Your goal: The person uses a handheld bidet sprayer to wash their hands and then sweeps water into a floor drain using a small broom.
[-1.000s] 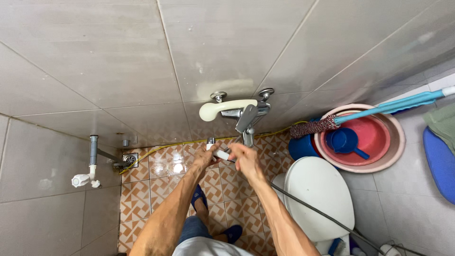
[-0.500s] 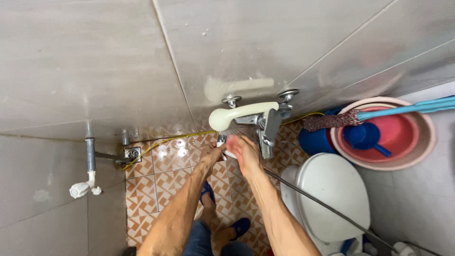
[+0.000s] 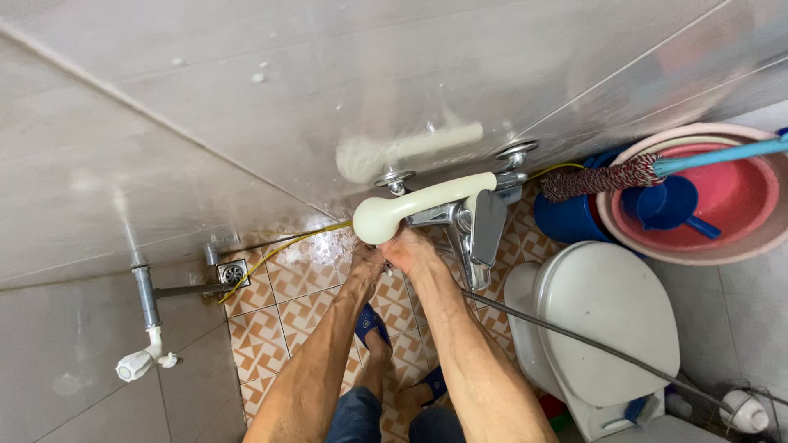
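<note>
My left hand point(image 3: 365, 264) and my right hand point(image 3: 410, 250) are pressed together just below the round end of a cream shower head point(image 3: 419, 205). The shower head rests across a chrome wall mixer point(image 3: 484, 226). Both hands have their fingers curled shut around a small white fitting, now mostly hidden between the fingers and under the shower head. A grey hose point(image 3: 574, 336) runs from near my right wrist down to the lower right. Water glistens on the floor tiles point(image 3: 320, 246) left of my hands.
A white toilet point(image 3: 607, 320) stands at the right. Behind it are stacked pink basins point(image 3: 743, 238) with a blue dipper point(image 3: 665, 205), a blue bucket point(image 3: 566, 220) and a mop point(image 3: 599, 179). A floor drain point(image 3: 234, 271), a yellow cord point(image 3: 275, 248) and a pipe with a white valve point(image 3: 144, 332) are at the left.
The view has tilted and come closer to the wall. Both hands rose from below the mixer to right under the shower head, and the white fitting has gone out of sight.
</note>
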